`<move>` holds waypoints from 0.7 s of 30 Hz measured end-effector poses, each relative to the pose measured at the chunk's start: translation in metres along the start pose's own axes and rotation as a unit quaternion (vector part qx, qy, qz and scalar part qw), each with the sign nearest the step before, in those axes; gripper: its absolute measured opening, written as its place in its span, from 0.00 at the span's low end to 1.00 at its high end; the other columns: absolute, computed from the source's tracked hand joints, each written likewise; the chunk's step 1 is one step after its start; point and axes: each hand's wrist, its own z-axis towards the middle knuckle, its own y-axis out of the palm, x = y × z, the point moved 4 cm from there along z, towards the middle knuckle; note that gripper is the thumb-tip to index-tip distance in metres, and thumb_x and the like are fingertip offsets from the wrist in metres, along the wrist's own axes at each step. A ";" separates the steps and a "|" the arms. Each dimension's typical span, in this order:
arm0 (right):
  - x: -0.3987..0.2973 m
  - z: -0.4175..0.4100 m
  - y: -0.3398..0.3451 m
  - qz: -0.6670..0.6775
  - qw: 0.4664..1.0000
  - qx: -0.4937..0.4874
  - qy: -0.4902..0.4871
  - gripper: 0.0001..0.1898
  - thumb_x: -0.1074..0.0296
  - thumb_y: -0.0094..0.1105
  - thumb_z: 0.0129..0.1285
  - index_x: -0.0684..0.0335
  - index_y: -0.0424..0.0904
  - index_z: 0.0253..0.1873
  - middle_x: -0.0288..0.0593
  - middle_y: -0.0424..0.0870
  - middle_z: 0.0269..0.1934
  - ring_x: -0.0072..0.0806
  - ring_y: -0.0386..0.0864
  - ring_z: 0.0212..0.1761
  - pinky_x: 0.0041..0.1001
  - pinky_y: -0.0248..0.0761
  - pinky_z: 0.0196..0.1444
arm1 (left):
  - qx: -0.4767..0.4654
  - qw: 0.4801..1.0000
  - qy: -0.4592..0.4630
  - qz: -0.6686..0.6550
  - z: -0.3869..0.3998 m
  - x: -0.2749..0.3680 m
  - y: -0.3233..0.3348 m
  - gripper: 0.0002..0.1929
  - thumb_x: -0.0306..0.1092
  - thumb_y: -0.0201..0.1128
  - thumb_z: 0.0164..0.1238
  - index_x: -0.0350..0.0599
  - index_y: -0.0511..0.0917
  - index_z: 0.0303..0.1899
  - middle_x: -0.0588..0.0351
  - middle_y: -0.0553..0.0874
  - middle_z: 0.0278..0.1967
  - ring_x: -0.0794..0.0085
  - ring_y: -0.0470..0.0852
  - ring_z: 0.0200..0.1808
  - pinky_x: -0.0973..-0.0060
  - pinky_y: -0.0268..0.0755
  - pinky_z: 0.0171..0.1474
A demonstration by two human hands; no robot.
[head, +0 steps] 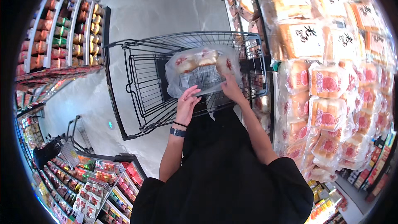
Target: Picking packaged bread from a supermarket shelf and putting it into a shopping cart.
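Observation:
A large translucent plastic bag (172, 82) lies in the wire shopping cart (144, 84) before me. Several packaged bread loaves (207, 57) with red printing show inside it, along the far side and the right end. My left hand (188, 101), wearing a watch and a dark band at the wrist, is at the bag's near edge with its fingers loosely bent and partly apart; nothing shows in it. My right hand (232, 88) touches the near right part of the bag by the end loaf. Whether its fingers pinch the plastic is hard to make out.
Stacked bagged bread (328, 112) rises close on my right, with larger bread packs (304, 40) beyond. Snack shelves (65, 37) stand to the left. Behind on the left are a display rack (93, 197) and another shopping cart (70, 152). Grey floor (168, 3) stretches ahead.

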 end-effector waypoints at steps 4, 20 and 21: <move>0.027 0.048 0.037 -0.175 0.980 0.087 -0.028 0.31 0.71 0.64 0.63 0.70 0.65 0.70 0.63 0.73 0.63 0.58 0.72 0.65 0.45 0.67 0.68 | 0.047 0.998 -0.012 0.041 0.005 -0.004 -0.055 0.20 0.22 0.54 0.75 0.37 0.76 0.66 0.51 0.84 0.57 0.75 0.85 0.51 0.73 0.77 0.62; 0.068 0.084 0.047 -0.293 0.887 0.061 0.352 0.20 0.52 0.62 0.67 0.61 0.85 0.54 0.58 0.89 0.46 0.50 0.88 0.51 0.47 0.78 0.54 | 0.017 0.999 -0.047 -0.008 0.020 0.014 -0.102 0.15 0.34 0.50 0.84 0.39 0.78 0.61 0.52 0.85 0.54 0.71 0.85 0.52 0.72 0.73 0.62; 0.062 0.079 0.041 -0.297 0.885 0.063 0.354 0.20 0.52 0.62 0.67 0.61 0.85 0.54 0.58 0.89 0.46 0.50 0.88 0.51 0.47 0.78 0.54 | 0.013 0.999 -0.049 -0.010 0.023 0.013 -0.102 0.15 0.34 0.50 0.84 0.39 0.78 0.61 0.52 0.85 0.54 0.71 0.85 0.52 0.72 0.73 0.62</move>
